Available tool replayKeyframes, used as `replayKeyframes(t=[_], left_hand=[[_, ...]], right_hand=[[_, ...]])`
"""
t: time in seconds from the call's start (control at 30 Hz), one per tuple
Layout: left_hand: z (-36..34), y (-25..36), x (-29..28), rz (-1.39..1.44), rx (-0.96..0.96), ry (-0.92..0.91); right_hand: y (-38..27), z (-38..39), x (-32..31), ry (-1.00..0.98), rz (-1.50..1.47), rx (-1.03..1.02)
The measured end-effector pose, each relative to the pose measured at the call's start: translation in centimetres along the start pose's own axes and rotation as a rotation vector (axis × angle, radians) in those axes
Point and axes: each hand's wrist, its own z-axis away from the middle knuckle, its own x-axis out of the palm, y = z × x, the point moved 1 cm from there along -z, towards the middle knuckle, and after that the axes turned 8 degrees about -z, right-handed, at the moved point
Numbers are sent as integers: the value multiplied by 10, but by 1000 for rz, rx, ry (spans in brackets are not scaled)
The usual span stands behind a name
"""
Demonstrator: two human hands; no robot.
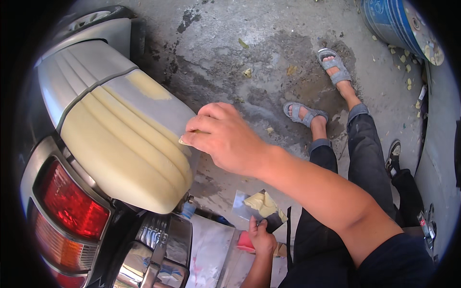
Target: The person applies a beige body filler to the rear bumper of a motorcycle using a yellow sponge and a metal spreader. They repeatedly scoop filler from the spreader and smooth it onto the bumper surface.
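Observation:
The rounded rear corner panel of a vehicle fills the left side, coated in pale yellow filler over grey. At its right edge is my right hand, fingers pinched on a small putty spreader whose edge just shows, smeared with filler; the rest is hidden. Lower down, my left hand grips a thin flat mixing plate by its near side, thumb on top. A mound of pale yellow putty lies on that plate.
A red and orange tail light and a chrome bumper are below the panel. A tyre shows behind it. Sandalled feet stand on stained concrete. Another person's dark shoe and a blue drum are at the right.

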Motion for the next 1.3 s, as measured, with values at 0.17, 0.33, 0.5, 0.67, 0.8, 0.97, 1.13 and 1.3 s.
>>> replayKeyframes(t=[0.17,0.33,0.5,0.67,0.8,0.97,1.13,1.3], left_hand=[[-2,-3,-1,33,5,19],[-19,15,-8,153,82,60],[-31,67,-5,232,231,29],[-23,101,2,295,286,-15],[-21,100,1,287,333,29],[-22,98,0,278,336,24],[-26,90,-5,238,391,45],[-24,76,-21,78,454,101]], right_hand=[[-5,13,14,-53,18,16],[-4,35,24,-47,38,-4],[-9,54,-7,-112,156,-24],[-32,100,-35,-331,239,-10],[-51,127,-35,-463,215,13],[-62,140,-22,-498,194,1],[-54,154,-19,-621,138,11],[-20,112,-30,-411,164,148]])
